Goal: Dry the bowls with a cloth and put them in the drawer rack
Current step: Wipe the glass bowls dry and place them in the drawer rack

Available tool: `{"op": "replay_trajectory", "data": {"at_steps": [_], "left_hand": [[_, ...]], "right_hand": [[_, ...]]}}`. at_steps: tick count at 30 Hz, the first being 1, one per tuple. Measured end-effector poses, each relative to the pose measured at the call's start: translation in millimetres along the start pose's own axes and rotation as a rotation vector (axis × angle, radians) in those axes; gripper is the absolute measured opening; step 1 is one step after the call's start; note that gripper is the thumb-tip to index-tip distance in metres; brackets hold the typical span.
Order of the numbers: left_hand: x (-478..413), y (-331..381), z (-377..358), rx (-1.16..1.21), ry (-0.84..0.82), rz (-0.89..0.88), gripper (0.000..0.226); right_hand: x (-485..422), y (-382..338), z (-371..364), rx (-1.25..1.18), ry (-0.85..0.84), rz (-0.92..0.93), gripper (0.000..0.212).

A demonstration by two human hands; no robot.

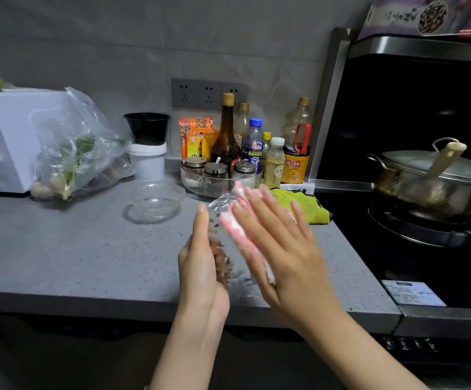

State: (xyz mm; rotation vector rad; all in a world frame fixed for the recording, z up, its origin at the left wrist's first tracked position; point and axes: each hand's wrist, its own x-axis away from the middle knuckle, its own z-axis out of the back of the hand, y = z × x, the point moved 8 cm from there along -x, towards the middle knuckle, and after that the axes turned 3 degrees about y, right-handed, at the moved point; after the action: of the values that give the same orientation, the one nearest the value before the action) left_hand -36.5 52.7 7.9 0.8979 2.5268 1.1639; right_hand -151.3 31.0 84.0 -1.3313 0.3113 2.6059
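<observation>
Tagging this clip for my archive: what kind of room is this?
Most likely a home kitchen: a lidded pan on a stove, sauce bottles by the wall, a glass bowl on the counter.

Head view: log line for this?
step: drying | left hand: holds glass bowl | right hand: presses pink cloth against it | second bowl: on counter

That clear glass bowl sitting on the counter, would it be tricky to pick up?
Probably slippery: the glass bowl looks smooth and glossy. Likely fragile on the hard counter. Its wide, shallow shape suggests it won't tip.
</observation>
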Motion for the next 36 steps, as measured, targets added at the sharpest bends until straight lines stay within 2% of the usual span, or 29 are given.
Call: {"op": "replay_trajectory", "data": {"at_steps": [2,3,6,8,10,11,15,19,21,24,28,30,33,36], "left_hand": [[-4,1,4,0.018,0.036,-0.033,0.042],[-6,5,7,0.024,0.077,-0.057,0.041],[-15,8,11,0.061,0.058,-0.042,0.044],[-12,-3,3,0.076,-0.033,0.07,0.067],[-6,-11,-6,0.047,-0.087,0.102,0.056],[-3,-12,-11,0.015,-0.112,0.085,0.049],[1,-7,-19,-0.063,-0.121,-0.001,0.056],[2,-7,-14,-0.087,-0.105,-0.084,0.037],[-2,-9,-8,-0.102,-0.069,-0.086,0.041],[-13,-17,-2,-0.091,-0.045,-0.067,0.045],[-23,-16,3,-0.104,-0.024,-0.08,0.05],[-26,-15,7,-0.108,-0.011,-0.104,0.062],[-24,-17,10,-0.1,0.011,-0.127,0.071],[-21,-30,6,-0.129,-0.018,-0.097,0.056]], "right_hand": [[-1,11,-1,-0.02,-0.012,-0.057,0.047],[4,12,-2,-0.024,-0.022,-0.065,0.047],[20,-4,-8,-0.051,-0.052,0.001,0.048],[22,-20,-9,-0.059,-0.032,0.082,0.047],[15,-24,-8,0.002,0.019,0.122,0.044],[11,-21,-7,0.018,0.039,0.101,0.042],[-1,-1,-7,-0.086,-0.003,-0.061,0.042],[-5,33,-4,-0.317,-0.009,-0.276,0.04],[0,50,-6,-0.437,-0.001,-0.338,0.037],[16,78,-9,-0.446,0.021,-0.4,0.033],[53,133,-21,-0.216,-0.13,-0.505,0.039],[76,153,-27,-0.113,-0.249,-0.53,0.047],[111,166,-41,-0.115,-0.469,-0.634,0.057],[131,166,-50,-0.101,-0.611,-0.579,0.072]]}}
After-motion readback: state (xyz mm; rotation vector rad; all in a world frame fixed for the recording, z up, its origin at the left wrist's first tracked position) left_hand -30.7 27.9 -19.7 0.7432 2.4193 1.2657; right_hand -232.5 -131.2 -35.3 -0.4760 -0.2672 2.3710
